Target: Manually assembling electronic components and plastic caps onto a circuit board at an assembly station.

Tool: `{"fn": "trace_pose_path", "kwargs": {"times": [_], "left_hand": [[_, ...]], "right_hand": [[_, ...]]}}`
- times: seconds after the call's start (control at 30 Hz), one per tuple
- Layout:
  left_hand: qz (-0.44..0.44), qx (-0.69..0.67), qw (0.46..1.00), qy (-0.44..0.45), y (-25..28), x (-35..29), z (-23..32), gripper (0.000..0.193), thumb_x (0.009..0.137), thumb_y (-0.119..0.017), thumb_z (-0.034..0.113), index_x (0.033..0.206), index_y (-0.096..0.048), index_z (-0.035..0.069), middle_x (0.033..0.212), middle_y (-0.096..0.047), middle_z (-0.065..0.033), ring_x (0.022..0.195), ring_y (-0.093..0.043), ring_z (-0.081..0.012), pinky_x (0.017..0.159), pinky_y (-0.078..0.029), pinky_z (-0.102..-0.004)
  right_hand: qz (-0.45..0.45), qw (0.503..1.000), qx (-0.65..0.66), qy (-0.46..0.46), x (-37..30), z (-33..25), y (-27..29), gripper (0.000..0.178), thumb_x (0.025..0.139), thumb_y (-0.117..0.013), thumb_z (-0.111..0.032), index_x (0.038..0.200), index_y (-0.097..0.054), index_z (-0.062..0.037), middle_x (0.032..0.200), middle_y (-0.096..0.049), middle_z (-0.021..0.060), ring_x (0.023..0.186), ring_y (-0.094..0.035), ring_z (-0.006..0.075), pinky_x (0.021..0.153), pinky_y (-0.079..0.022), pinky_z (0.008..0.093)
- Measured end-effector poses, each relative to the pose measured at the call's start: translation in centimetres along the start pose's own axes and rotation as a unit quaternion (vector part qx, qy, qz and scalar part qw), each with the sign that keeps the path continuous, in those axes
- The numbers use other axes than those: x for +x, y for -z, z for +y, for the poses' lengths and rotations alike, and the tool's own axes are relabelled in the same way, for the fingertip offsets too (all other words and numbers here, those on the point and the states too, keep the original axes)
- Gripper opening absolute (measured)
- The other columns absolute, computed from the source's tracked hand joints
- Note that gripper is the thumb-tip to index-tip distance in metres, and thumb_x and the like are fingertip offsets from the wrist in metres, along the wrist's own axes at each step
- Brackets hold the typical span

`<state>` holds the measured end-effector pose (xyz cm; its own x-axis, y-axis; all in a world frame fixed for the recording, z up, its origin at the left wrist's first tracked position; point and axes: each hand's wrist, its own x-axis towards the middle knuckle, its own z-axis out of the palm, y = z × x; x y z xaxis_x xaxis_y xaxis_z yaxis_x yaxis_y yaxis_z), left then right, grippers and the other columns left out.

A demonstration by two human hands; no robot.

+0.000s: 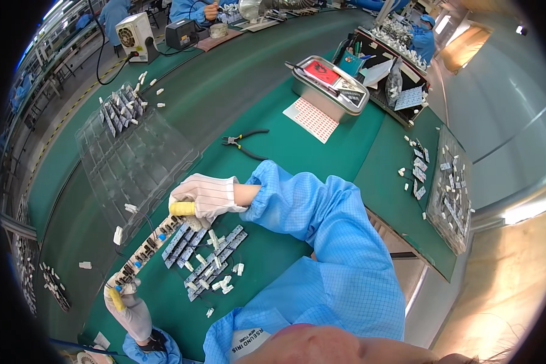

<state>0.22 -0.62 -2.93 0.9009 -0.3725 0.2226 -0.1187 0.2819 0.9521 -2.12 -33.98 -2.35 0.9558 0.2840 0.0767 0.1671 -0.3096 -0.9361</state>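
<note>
L hand (129,309) & R hand (206,197), both in white gloves w/ yellow finger covers, are gripping one long circuit strip (144,250) btwn them: L has its near-left end, R its far-right end. Strip is pale w/ dark parts & a few blue ones, slanting over the near-left part of the green counter (352,145). White plugs (117,235) on thin dark wires sit just L of it.

Just R of strip, near side: pile of board strips (230,242), white connectors on & around them, some overlapping. Part of pile is under R hand.

Far of R hand: cutters (232,141) w/ dark/yellow handles, lying apart from everything. Far-left: clear plastic tray (133,164), more boards (121,112) w/ white plugs grouped at its far end.

Far-right: metal box (327,100) w/ a red item (321,71) & other bits on top; sheet of red-marked labels (312,120) just near of it, on counter. Further R: small loose boards (419,173) beside a 2nd clear tray (448,197), also holding boards & plugs.
</note>
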Motion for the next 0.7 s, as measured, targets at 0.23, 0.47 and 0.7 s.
{"fn": "trace_pose_path", "kwargs": {"times": [0.23, 0.47, 0.7], "left_hand": [[-0.016, 0.138, 0.990, 0.005, -0.4, 1.0, 1.0, 0.032, 0.092, -0.048, 0.020, 0.108, -0.054, -0.007, 0.085, -0.064, -0.0087, 0.074, -0.060, -0.0159, 0.072, -0.048, -0.0265], [-0.027, 0.193, 0.980, 0.047, -0.9, 1.4, 2.0, 0.047, 0.091, -0.053, 0.039, 0.103, -0.058, -0.006, 0.074, -0.064, -0.0067, 0.071, -0.062, -0.0147, 0.069, -0.049, -0.0263], [-0.062, 0.240, 0.969, 0.013, -0.2, -0.2, 2.4, 0.034, 0.093, -0.054, 0.029, 0.103, -0.063, -0.002, 0.080, -0.069, -0.0116, 0.076, -0.068, -0.0190, 0.073, -0.052, -0.0279]], "right_hand": [[0.038, 0.999, -0.002, 0.033, 0.3, -0.6, 0.6, 0.016, 0.078, -0.061, -0.016, 0.090, -0.060, -0.0050, 0.078, -0.061, 0.0092, 0.072, -0.061, 0.0247, 0.065, -0.048, 0.0330], [0.070, 0.986, 0.139, -0.063, -0.6, -3.2, -0.6, 0.014, 0.091, -0.057, -0.018, 0.088, -0.061, -0.0042, 0.065, -0.058, 0.0026, 0.053, -0.057, 0.0079, 0.044, -0.045, 0.0209], [0.084, 0.990, 0.061, -0.090, -0.3, -2.4, -0.6, 0.037, 0.095, -0.050, -0.039, 0.092, -0.060, -0.0034, 0.063, -0.060, 0.0028, 0.049, -0.052, 0.0058, 0.044, -0.037, 0.0177]]}}
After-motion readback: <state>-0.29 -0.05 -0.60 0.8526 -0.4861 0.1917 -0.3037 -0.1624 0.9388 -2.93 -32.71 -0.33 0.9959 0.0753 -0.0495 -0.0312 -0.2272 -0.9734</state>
